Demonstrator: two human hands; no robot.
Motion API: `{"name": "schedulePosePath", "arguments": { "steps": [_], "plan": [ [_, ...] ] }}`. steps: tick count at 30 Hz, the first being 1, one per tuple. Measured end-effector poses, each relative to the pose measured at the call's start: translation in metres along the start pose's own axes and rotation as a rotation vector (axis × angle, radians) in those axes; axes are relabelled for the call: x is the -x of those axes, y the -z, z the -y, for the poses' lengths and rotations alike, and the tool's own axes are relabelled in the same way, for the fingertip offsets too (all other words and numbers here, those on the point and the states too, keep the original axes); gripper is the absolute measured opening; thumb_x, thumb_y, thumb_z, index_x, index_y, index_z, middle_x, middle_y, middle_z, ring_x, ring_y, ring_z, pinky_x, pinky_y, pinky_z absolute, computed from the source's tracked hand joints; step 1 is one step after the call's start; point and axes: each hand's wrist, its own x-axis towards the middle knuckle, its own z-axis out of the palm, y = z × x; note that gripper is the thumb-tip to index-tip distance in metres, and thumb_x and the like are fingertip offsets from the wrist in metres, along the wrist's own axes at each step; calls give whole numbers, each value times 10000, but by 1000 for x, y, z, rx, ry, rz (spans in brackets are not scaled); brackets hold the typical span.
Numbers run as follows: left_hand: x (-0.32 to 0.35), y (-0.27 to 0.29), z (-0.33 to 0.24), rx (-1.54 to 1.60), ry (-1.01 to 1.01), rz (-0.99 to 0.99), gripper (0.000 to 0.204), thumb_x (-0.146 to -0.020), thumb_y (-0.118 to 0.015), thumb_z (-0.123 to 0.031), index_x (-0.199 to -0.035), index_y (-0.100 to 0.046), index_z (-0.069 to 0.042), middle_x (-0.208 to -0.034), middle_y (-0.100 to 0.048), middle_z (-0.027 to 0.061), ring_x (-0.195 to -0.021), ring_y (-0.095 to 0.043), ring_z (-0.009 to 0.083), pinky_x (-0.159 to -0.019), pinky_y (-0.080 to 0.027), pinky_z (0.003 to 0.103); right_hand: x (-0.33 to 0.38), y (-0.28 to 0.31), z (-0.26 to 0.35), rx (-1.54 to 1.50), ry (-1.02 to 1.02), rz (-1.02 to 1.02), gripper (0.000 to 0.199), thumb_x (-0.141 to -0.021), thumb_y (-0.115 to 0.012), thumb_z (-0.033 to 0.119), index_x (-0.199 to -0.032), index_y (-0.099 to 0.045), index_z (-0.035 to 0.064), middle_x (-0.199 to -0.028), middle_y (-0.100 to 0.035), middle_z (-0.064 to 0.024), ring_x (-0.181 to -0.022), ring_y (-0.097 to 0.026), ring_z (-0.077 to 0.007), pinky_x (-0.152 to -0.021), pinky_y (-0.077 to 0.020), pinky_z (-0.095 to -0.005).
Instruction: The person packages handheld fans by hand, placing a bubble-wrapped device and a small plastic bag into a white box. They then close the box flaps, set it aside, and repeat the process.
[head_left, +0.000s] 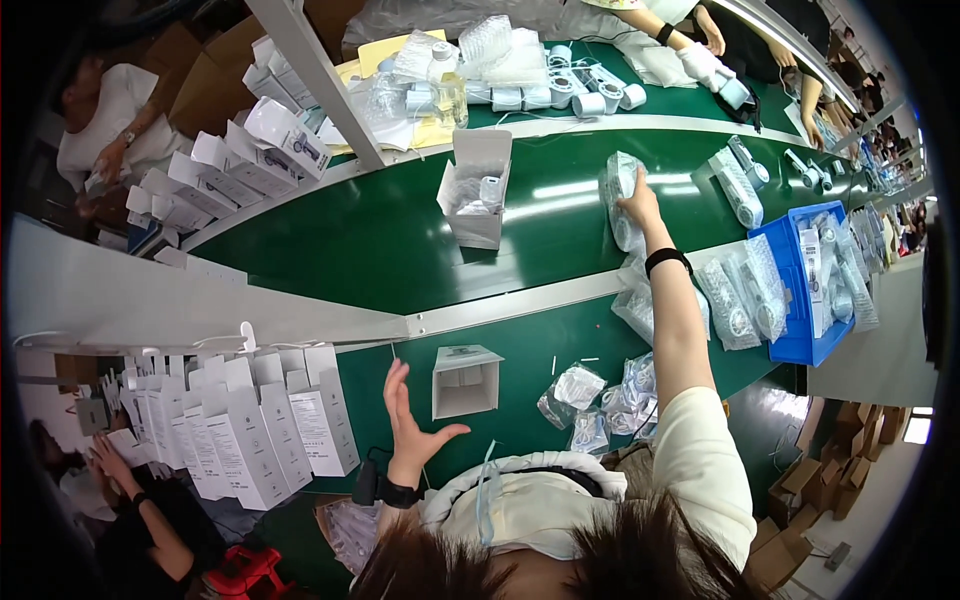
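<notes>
My right hand (642, 206) reaches far over the green belt, fingers closed on a bubble-wrapped package (622, 228) whose contents I cannot make out. My left hand (408, 425) is empty, its thumb and fingers spread wide, just left of an open white carton (466, 388) on the near green bench. On the belt stands another open white carton (476, 222) with clear-wrapped pieces inside. Farther right lies another bubble-wrapped package (737, 190), next to a pale blue device (750, 163).
White cartons (250, 425) stand in rows at left. Small bagged parts (590, 405) and more bubble-wrapped packages (735, 300) lie on the near bench, beside a blue bin (790, 310). A metal rail (520, 293) separates bench and belt. Other people work across the belt and at left.
</notes>
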Motion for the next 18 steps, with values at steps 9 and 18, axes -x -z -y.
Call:
{"name": "schedulePosePath", "arguments": {
  "steps": [9,18],
  "plan": [
    [-31,-28,-1,46,-159,202,786,-572,-786,-90,-1207,-332,-186,-1305,-306,182,-1173,-376,371,-930,-364,434,126,59,77,-1109,414,187,736,-697,-582,58,-1334,-215,81,-1154,-505,-149,-1031,-519,-291,-878,-433,-390],
    [-33,-67,-13,127,79,-56,706,-577,-782,-49,-1065,-275,-92,-1271,-323,195,-1105,-429,351,-899,-380,407,325,-2,158,-1681,220,7,586,-733,-587,9,-1247,-304,29,-1154,-432,-107,-1062,-464,-232,-909,-388,-347]
  ]
}}
